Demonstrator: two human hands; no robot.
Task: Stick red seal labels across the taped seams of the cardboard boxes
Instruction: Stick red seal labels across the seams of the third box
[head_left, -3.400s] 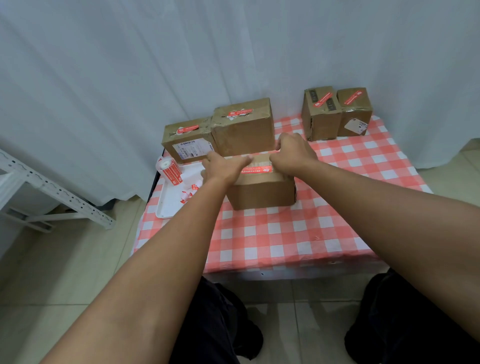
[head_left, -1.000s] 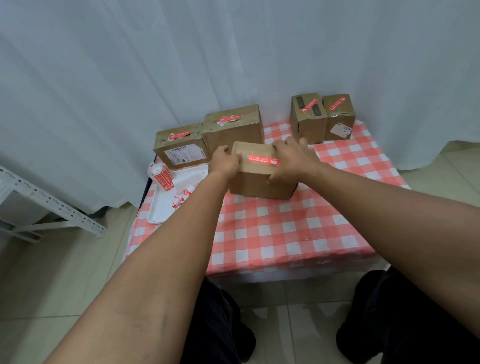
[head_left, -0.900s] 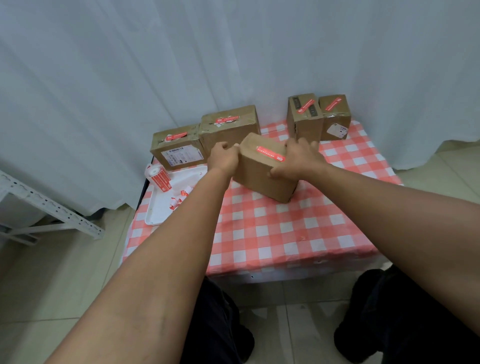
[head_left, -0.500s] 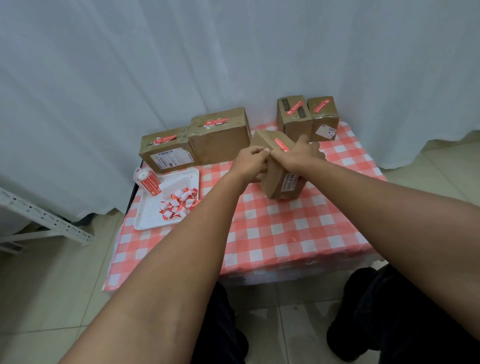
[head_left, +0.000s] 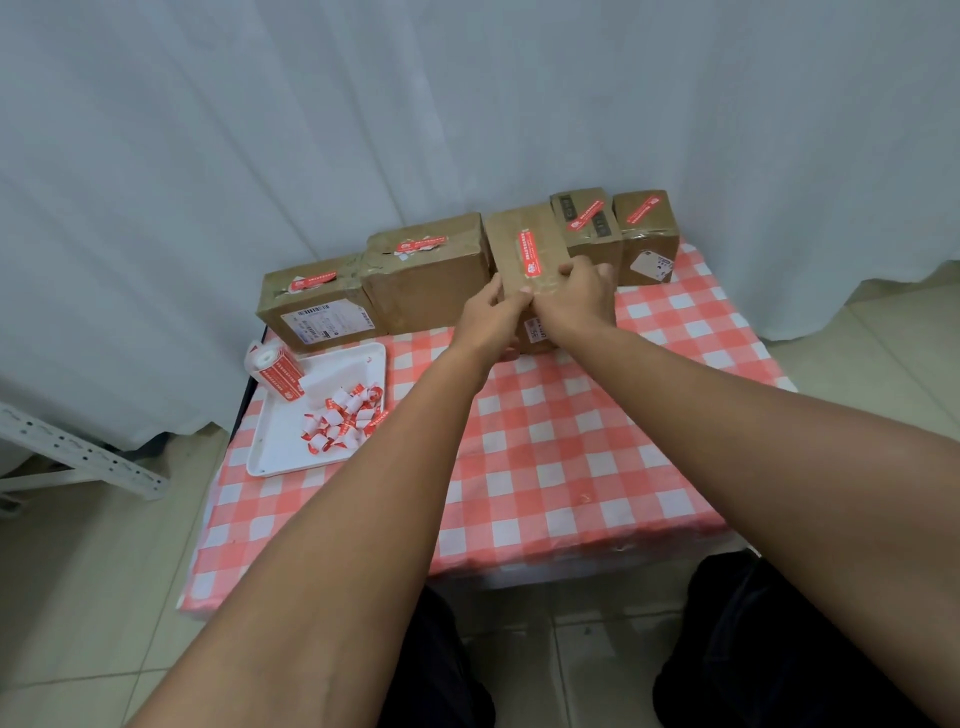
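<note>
Head view: A person's left hand (head_left: 491, 317) and right hand (head_left: 576, 296) hold a sealed cardboard box (head_left: 524, 260) at its near end, fingers curled over the top edge and thumbs against the front face, at the far side of a table under a red-checked cloth (head_left: 545, 467). A red seal label (head_left: 529, 253) runs lengthwise along the box top, just beyond the fingertips. The box stands in a back row against a white curtain (head_left: 363, 104): a larger box (head_left: 426, 280) touches it just left of the grip and a smaller box (head_left: 589, 228) sits just right of it, with one more box at each end of the row. All five boxes carry red labels on top.

Nearer the person and well left of the grip lies a white tray (head_left: 275, 447) holding a heap of curled label scraps (head_left: 343, 418), with a label roll (head_left: 275, 369) leaning on its far corner.

The step in hand appears to be setting the labelled box squarely into the row. To do it well, both hands should slide it straight back until its sides sit flush with its neighbours, keeping fingers off the fresh label so it stays flat, then let go without dragging the checked cloth. Whether any seam on a hidden face lacks a label cannot be told.
</note>
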